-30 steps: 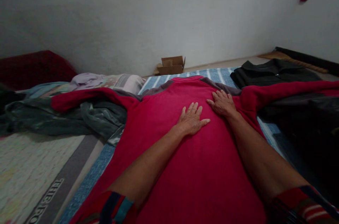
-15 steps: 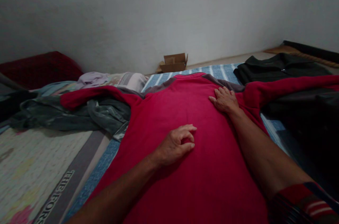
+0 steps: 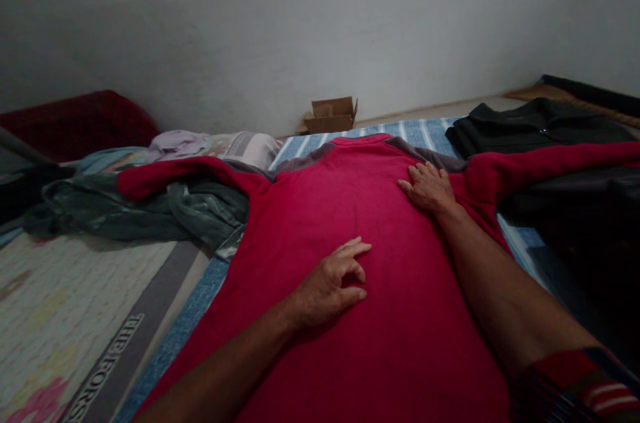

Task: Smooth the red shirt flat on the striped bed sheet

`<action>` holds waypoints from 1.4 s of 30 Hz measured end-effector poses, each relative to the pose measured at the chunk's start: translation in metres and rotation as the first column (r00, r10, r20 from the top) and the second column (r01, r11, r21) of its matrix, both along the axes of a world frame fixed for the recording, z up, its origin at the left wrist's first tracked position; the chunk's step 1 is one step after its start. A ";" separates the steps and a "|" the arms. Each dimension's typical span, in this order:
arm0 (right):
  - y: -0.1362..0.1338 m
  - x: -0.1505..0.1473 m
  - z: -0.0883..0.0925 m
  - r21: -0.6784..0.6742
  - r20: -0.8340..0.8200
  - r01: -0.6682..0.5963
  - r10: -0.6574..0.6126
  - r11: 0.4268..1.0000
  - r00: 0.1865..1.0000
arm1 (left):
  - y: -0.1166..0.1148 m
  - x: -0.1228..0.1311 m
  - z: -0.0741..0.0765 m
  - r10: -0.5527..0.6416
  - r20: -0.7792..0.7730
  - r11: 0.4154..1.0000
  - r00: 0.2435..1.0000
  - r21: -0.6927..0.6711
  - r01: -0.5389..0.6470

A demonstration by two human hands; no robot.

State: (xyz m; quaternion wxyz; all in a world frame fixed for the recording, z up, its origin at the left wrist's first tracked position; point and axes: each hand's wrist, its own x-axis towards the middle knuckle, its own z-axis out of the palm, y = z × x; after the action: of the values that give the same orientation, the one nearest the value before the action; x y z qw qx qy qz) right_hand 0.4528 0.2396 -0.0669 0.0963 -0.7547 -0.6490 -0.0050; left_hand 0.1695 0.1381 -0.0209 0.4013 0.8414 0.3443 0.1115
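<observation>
The blue-and-white striped sheet [image 3: 415, 132] carries a red long-sleeved garment [image 3: 390, 290] spread flat and, toward its far right, a dark folded garment [image 3: 535, 122], while the pale flowered bedding [image 3: 95, 296] at left bears a crumpled grey-green garment [image 3: 125, 216].

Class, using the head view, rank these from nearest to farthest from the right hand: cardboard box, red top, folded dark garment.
1. Red top: under the right hand.
2. Folded dark garment: ahead, to right.
3. Cardboard box: far ahead, to left.
</observation>
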 end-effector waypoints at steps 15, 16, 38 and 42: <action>0.000 0.000 -0.001 -0.002 -0.001 0.009 -0.009 1.000 1.000 | -0.005 0.004 -0.004 0.018 0.009 0.998 1.000 0.060 -0.019; 0.000 0.000 -0.001 -0.003 0.000 0.010 -0.010 1.000 1.000 | -0.006 0.003 -0.004 0.019 0.019 0.998 1.000 0.060 -0.020; -0.001 -0.003 -0.003 0.065 -0.005 0.005 -0.005 0.998 1.000 | 0.112 -0.023 0.058 0.457 -0.136 0.740 0.879 0.606 -0.291; -0.001 -0.007 0.000 0.058 -0.009 0.003 -0.003 0.998 1.000 | 0.102 0.026 0.034 0.313 -0.332 0.822 0.890 0.564 -0.079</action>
State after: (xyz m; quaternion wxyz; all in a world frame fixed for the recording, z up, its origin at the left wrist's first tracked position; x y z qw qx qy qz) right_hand 0.4461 0.2382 -0.0668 0.1209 -0.7526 -0.6470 -0.0205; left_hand 0.1957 0.2402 0.0127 0.0552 0.8827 0.4620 0.0657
